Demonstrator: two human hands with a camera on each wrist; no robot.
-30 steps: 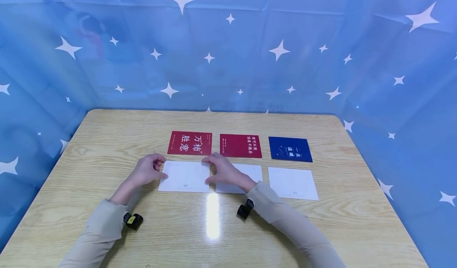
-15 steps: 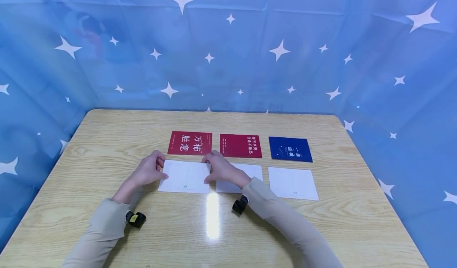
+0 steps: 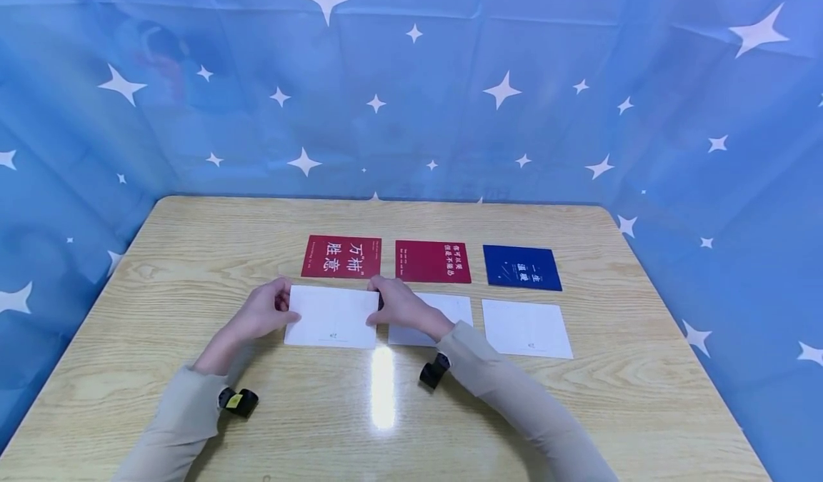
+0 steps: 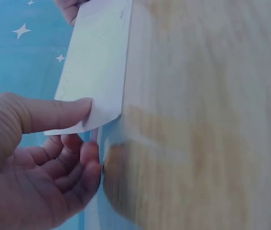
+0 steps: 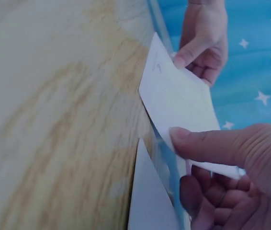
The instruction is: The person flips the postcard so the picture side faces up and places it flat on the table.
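Note:
Both hands hold a white card (image 3: 331, 316) with a small green mark near its near edge. My left hand (image 3: 262, 309) pinches its left end, the thumb (image 4: 68, 114) on the upper face and curled fingers underneath. At the right end my right hand (image 3: 400, 303) grips it the same way, its thumb (image 5: 207, 143) lying on top. The far side of the card is tilted up off the table, while its near edge looks low, at or close to the wood. Another white card (image 3: 460, 310) lies partly hidden under the right hand and wrist.
Behind the hands lie a red card (image 3: 341, 257) with large white characters, a second red card (image 3: 424, 261) and a blue card (image 3: 523, 268). A third white card (image 3: 527, 328) lies at the right. The wooden table (image 3: 579, 410) meets a blue starred curtain (image 3: 411, 139).
The far edge of the held white card has risen from the table between the two hands. Both hands stay at its ends with only slight shifts. The other cards have not moved.

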